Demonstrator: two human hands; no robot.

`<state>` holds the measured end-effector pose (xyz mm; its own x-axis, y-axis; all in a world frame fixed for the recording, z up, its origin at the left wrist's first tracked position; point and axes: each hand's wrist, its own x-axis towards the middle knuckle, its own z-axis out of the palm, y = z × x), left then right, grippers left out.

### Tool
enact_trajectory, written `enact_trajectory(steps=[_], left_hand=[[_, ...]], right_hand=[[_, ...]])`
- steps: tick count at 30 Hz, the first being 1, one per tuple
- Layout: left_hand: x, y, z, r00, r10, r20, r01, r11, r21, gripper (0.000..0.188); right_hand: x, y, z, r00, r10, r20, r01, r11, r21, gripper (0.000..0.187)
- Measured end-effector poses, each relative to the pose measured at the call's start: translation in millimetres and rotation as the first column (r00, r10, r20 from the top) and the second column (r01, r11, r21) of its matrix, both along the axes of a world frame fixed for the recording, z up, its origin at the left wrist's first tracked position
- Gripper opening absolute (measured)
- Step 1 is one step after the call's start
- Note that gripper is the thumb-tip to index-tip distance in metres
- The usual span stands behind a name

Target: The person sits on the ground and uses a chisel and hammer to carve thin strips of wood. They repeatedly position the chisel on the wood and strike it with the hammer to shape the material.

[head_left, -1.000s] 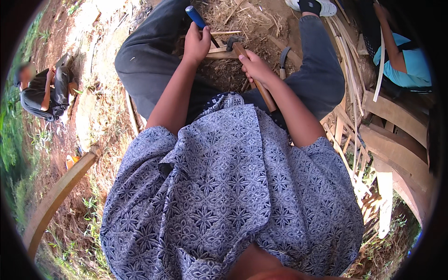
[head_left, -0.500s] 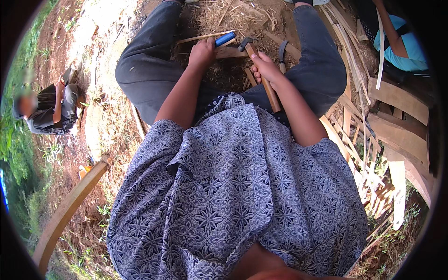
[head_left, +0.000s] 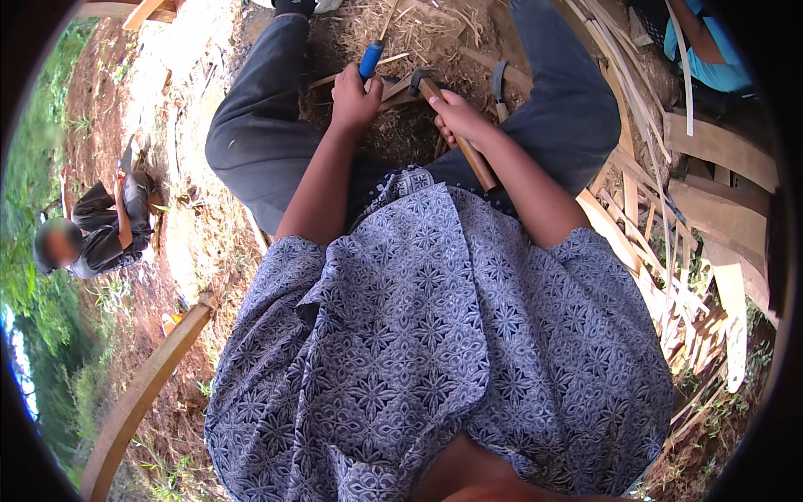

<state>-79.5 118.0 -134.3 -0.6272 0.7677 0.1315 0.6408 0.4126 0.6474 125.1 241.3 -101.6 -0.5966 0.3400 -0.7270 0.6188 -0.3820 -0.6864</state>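
My left hand (head_left: 355,102) is closed on a blue-handled tool (head_left: 370,61). A thin shaft seems to run from its far end, pointing away from me, but its tip is out of sight. Closed round a hammer's wooden handle (head_left: 478,166), my right hand (head_left: 459,117) grips it near the dark metal head (head_left: 420,81). The hammer slants across my lap, its head toward my left hand. Thin wood pieces (head_left: 400,90) lie just past my hands. To the right, by my leg, a small curved-blade knife (head_left: 499,88) rests on the ground.
Wood shavings (head_left: 427,38) cover the ground between my feet. Long strips (head_left: 623,84) and stacked boards (head_left: 719,155) lie at the right, near a person in a turquoise top (head_left: 715,63). At the left are a seated person (head_left: 104,217) and a curved timber (head_left: 146,393).
The blue-handled tool has swung from pointing right to pointing away from me. My right hand and the hammer have shifted slightly left.
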Motion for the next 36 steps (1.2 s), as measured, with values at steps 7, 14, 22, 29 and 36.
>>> enact_trajectory(steps=[7,14,22,29,36], left_hand=[[-12.2,-7.2,12.4,0.929,0.043,0.368,-0.072,0.995,0.067,0.028],[4.1,-14.0,-24.5,0.971,-0.203,-0.126,0.150,0.930,-0.336,0.031],[3.4,1.1,-31.9,0.949,-0.284,-0.140,0.217,0.905,-0.365,0.018],[9.7,3.0,-6.3,0.970,-0.221,-0.103,0.169,0.914,-0.369,0.023],[-12.1,14.7,16.5,0.961,-0.054,0.272,-0.041,0.943,0.330,0.024]], right_hand=[[5.0,7.3,-4.3,0.997,-0.039,-0.066,0.036,0.999,-0.040,0.038],[3.7,12.9,14.9,0.983,-0.154,-0.104,0.146,0.986,-0.081,0.038],[9.6,5.3,8.3,0.994,-0.095,-0.045,0.092,0.993,-0.072,0.037],[5.9,3.1,5.6,0.996,-0.082,-0.039,0.081,0.996,-0.024,0.036],[6.3,5.1,10.8,0.997,-0.077,0.001,0.077,0.996,-0.042,0.041]])
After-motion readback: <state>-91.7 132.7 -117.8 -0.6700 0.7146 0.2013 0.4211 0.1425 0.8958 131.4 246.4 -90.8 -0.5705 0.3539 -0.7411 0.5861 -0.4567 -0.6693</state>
